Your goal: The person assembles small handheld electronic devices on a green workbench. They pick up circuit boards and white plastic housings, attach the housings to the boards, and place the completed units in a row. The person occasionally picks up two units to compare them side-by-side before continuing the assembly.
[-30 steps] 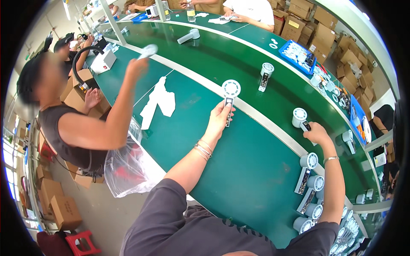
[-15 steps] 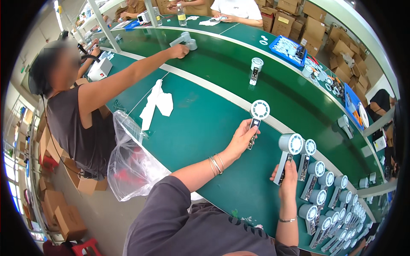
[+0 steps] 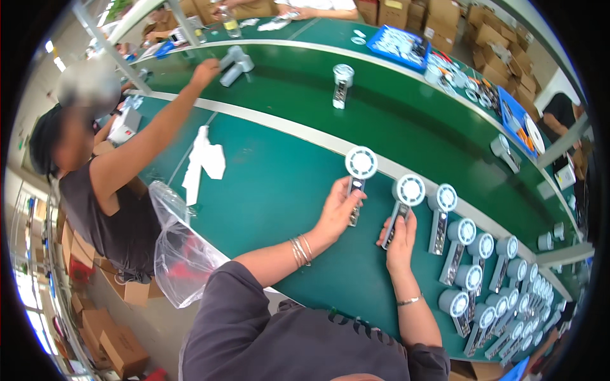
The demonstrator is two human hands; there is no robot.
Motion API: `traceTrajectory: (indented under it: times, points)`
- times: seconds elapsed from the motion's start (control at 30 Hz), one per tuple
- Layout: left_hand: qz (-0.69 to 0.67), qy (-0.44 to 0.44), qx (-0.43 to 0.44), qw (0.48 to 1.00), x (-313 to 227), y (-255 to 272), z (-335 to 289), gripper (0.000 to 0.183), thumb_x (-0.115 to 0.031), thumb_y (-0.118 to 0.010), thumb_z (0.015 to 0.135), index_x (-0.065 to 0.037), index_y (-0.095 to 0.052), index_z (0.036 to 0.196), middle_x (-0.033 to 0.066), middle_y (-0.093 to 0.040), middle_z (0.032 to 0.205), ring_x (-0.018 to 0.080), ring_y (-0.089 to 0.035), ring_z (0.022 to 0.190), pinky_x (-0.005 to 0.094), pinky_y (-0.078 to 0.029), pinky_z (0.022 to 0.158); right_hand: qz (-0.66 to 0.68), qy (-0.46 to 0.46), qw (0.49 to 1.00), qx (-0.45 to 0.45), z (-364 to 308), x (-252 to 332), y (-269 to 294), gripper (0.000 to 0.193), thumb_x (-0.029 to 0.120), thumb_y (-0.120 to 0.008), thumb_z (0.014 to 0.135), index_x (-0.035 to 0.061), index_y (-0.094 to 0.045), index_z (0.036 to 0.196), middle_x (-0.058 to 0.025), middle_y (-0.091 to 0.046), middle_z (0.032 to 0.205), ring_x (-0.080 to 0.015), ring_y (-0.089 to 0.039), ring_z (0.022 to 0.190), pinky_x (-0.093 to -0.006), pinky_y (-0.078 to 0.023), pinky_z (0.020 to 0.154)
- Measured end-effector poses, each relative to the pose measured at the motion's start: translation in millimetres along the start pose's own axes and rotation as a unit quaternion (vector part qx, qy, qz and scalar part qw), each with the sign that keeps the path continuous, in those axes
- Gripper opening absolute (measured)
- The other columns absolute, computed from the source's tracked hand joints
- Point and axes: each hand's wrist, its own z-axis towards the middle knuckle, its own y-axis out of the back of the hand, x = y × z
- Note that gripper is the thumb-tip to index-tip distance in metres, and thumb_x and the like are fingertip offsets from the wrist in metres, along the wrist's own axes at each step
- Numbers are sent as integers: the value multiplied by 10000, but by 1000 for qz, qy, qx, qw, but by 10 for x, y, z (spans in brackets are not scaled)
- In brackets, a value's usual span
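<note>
My left hand [image 3: 338,209] is closed around the handle of a handheld fan [image 3: 361,162], a pale blue one with a round slotted head and exposed parts along its handle. To its right, my right hand [image 3: 400,241] grips a second handheld fan [image 3: 408,189] by the handle, its round face turned up. The two fans are held side by side with a gap between them, above the green table [image 3: 273,197]. Just right of my right hand lies another fan [image 3: 443,198], the nearest of several similar unfinished-looking fans [image 3: 469,277] laid in rows.
A green conveyor [image 3: 286,89] runs beyond the table, carrying a single fan [image 3: 342,79] and more at both sides. At left a co-worker's hand [image 3: 204,73] reaches toward fans [image 3: 236,65] on it. White cloth [image 3: 204,159], a plastic bag [image 3: 184,254] and a blue tray [image 3: 397,47] are around.
My right hand has brought its fan leftward, closer to the one in my left hand, and turned its face up. The view has shifted; the co-worker's arm still reaches over the conveyor.
</note>
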Motion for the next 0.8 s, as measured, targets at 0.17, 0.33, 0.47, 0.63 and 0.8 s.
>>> traceTrajectory:
  times: [0.17,0.33,0.47,0.63,0.8]
  points:
    - [-4,3,-10,1000,9,-41,-16,287,-180,-478,926,-28,-404,1158,59,-549,914,79,-507,755,209,-455,633,-35,13,999,7,-11,11,22,434,219,-375,956,18,-217,1308,-55,-478,822,-78,-441,539,-211,-392,435]
    - [-2,7,15,1000,-68,-76,-30,301,-178,-482,922,-32,-398,1171,60,-539,939,81,-498,776,218,-455,663,-51,27,998,14,2,66,9,445,240,-379,954,-2,-233,1297,-52,-482,824,-74,-444,549,-204,-389,438]
    - [1,11,38,999,-78,-64,-30,354,-169,-490,918,-35,-368,1223,55,-526,969,76,-482,808,213,-437,679,-48,41,998,6,6,68,4,444,240,-384,951,-4,-239,1293,-50,-486,820,-71,-451,559,-199,-387,440]
    - [-7,11,38,999,-75,-69,-42,364,-159,-503,910,-30,-365,1220,55,-526,969,79,-484,811,219,-438,677,-45,56,997,6,8,49,8,432,219,-393,945,-11,-248,1280,-48,-483,812,-63,-445,560,-192,-378,438]
    - [2,12,26,1000,-83,-94,-31,346,-159,-518,896,-29,-381,1186,68,-538,949,88,-497,783,226,-450,667,-57,72,996,10,16,-4,36,417,195,-405,940,-9,-260,1273,-48,-483,809,-59,-439,560,-192,-371,442]
